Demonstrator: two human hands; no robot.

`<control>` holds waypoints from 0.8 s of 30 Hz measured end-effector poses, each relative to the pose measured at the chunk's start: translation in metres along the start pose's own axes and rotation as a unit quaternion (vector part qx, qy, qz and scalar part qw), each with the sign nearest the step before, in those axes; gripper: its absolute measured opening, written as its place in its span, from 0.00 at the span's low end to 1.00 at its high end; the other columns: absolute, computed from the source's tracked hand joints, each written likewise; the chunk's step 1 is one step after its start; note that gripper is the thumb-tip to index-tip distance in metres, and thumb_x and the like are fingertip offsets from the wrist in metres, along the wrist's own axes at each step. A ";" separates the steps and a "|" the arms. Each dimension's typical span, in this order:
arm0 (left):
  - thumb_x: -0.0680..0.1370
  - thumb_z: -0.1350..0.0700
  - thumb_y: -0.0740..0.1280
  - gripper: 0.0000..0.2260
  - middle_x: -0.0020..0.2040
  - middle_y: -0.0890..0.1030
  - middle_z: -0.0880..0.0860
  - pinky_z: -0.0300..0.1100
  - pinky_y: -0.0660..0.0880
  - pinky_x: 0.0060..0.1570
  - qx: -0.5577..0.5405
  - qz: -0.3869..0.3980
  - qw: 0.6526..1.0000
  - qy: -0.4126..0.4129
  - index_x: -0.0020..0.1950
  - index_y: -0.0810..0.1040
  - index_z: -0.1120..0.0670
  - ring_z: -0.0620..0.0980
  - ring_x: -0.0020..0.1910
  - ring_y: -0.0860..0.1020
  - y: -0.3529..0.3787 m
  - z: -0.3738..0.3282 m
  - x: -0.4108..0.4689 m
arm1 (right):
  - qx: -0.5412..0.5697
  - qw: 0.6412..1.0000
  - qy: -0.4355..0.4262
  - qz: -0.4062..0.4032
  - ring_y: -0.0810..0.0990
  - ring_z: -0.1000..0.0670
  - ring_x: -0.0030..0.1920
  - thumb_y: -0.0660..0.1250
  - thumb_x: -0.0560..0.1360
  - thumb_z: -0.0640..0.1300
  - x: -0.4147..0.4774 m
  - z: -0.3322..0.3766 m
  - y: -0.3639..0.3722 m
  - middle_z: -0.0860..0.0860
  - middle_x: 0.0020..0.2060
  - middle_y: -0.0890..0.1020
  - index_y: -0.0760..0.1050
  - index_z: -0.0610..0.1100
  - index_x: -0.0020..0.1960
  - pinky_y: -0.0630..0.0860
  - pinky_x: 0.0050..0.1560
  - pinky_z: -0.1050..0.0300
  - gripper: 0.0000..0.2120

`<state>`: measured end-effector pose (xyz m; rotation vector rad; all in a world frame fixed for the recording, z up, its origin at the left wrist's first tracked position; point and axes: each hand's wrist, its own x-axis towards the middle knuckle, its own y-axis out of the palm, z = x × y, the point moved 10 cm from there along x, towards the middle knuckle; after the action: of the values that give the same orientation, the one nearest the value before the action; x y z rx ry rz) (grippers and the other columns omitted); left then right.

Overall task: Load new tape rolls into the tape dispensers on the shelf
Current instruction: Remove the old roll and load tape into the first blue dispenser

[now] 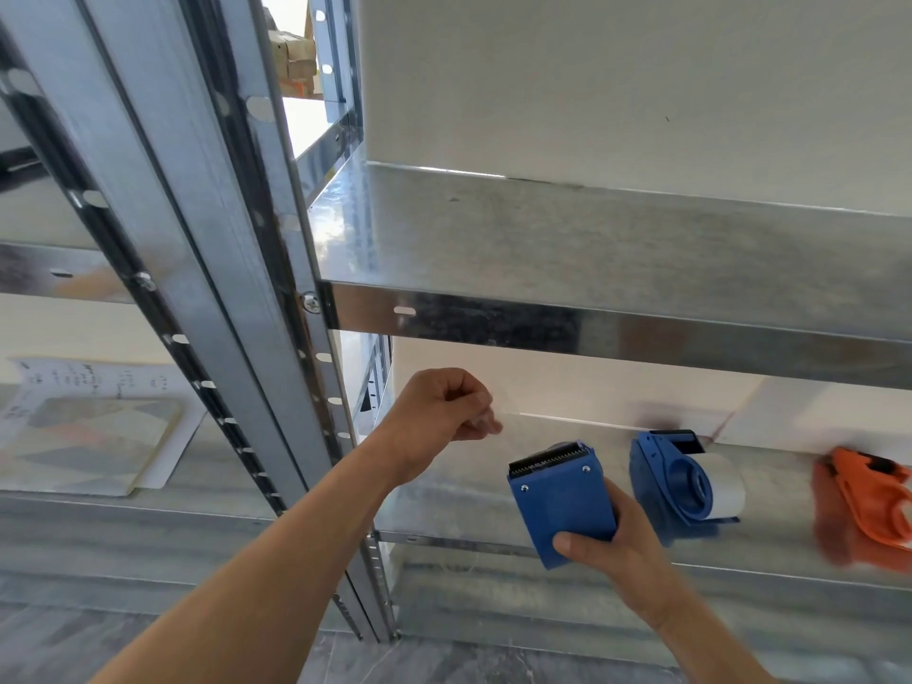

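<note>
My right hand (pixel 599 545) grips a blue tape dispenser (pixel 560 501) by its lower end, toothed blade pointing up, just in front of the lower metal shelf (pixel 469 491). My left hand (pixel 444 404) is up and to the left of the blade, fingers curled, pinching the end of a clear tape strip (pixel 508 427) that runs down to the dispenser. A second blue dispenser (pixel 676 486) with a white tape roll lies on the shelf to the right. An orange dispenser (pixel 868 510) lies further right, blurred.
An upper metal shelf (pixel 617 249) juts out above the hands. Slotted steel uprights (pixel 276 308) stand to the left. Beyond them, on a neighbouring shelf, lie a written paper sheet (pixel 74 382) and a flat patterned board (pixel 94 441).
</note>
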<state>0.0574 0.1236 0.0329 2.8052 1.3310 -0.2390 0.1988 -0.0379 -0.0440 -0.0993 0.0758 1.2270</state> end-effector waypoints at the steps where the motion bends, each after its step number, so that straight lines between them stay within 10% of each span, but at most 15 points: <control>1: 0.78 0.66 0.65 0.07 0.40 0.84 0.61 0.54 0.80 0.55 0.000 0.004 1.000 -0.001 0.42 0.79 0.60 0.60 0.46 0.84 0.001 0.000 0.001 | -0.002 1.000 -0.002 -0.002 0.84 0.51 0.44 0.80 0.55 0.49 0.000 0.001 0.000 0.47 0.45 0.86 0.78 0.42 0.59 0.80 0.42 0.56 0.34; 24: 0.74 0.74 0.66 0.11 0.42 0.83 0.63 0.56 0.79 0.52 -0.118 0.051 0.990 0.061 0.38 0.78 0.60 0.64 0.47 0.83 0.001 -0.006 -0.001 | 0.071 0.993 -0.064 -0.067 0.84 0.54 0.42 0.78 0.54 0.49 -0.005 0.019 -0.002 0.51 0.42 0.86 0.76 0.41 0.57 0.81 0.39 0.58 0.32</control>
<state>0.0576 0.1226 0.0388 2.7128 1.1453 0.0896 0.1991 -0.0413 -0.0241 0.0976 0.0447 1.0886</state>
